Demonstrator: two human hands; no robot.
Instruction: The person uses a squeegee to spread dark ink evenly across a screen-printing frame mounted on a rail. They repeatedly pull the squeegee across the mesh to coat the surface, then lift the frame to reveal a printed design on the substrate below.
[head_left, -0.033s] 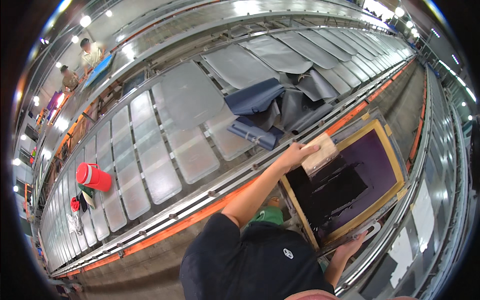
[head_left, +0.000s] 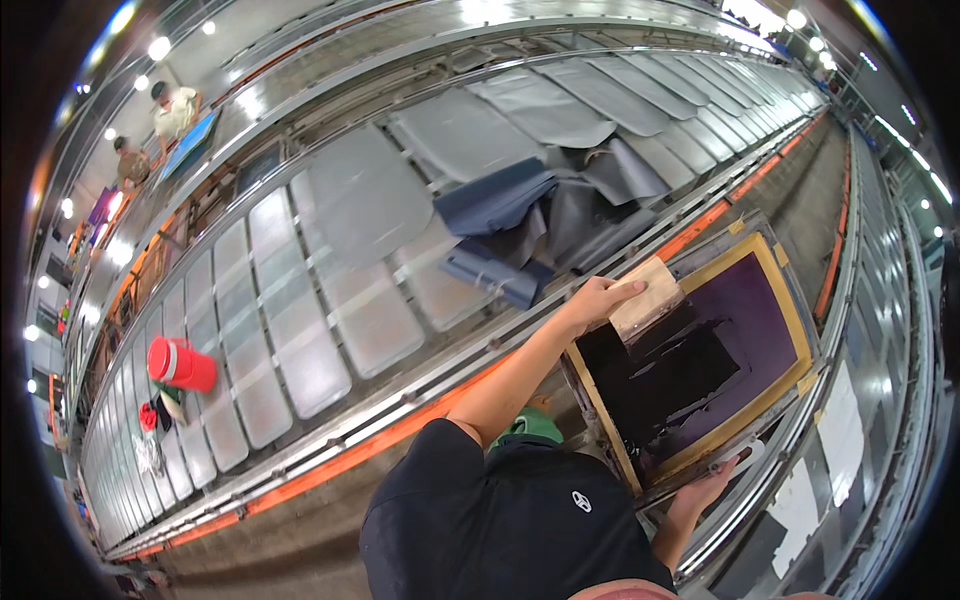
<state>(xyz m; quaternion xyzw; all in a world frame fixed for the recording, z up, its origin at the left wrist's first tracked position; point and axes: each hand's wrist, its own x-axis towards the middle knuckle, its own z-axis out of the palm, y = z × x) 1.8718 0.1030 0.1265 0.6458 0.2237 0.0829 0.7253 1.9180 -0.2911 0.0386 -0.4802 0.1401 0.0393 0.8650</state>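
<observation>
Fingers of the left hand (head_left: 597, 300) are clasping a wooden squeegee (head_left: 652, 296), which is resting at the far left of the black ink (head_left: 668, 370) within a yellow-taped printing screen (head_left: 789, 310). The right hand (head_left: 705, 488) is curling by the screen's near edge (its exact grip cannot be told). Beyond, left, dark blue sheets (head_left: 497, 195) are lying on a panelled table (head_left: 365, 325); a red jug (head_left: 184, 368) is sitting farther left.

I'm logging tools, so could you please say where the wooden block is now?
In the head view, the wooden block is right of centre, in the left hand, at the upper-left part of the yellow-edged frame.
</observation>
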